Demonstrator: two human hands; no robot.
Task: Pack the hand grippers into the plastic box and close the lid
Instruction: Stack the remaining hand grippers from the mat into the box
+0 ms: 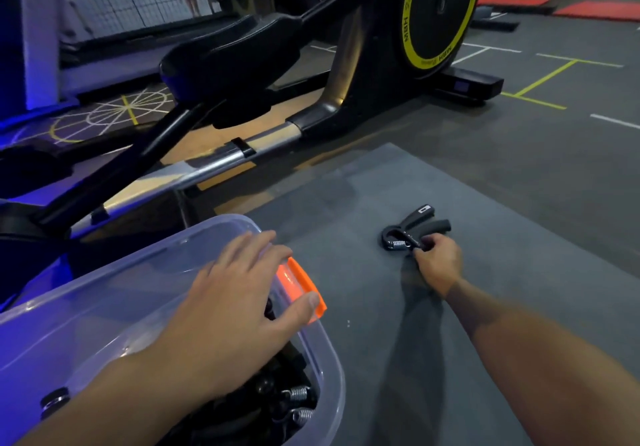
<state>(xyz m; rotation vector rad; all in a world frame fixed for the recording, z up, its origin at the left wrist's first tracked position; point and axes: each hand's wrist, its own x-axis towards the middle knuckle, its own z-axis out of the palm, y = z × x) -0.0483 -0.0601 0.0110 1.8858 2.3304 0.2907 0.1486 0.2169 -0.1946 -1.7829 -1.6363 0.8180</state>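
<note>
The right hand (438,265) has its fingers curled round a black hand gripper (412,229) lying on the grey mat (519,272), near the plastic box (332,393). The left hand (235,300) rests flat, fingers straight, on the clear lid (121,289) by the orange clip (301,282). Lift the gripper by its handle, hold the lid back, and lay it with the other grippers (294,393) inside. The wheel's yellow ring (408,22) seems to say "MBH".

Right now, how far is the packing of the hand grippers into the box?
Done: several packed grippers lie in the plastic box. In hand: the right hand grips a loose gripper on the grey mat, while the left hand rests on the box beside the orange latch. Left: put this one inside, then shut and latch the box.
</note>
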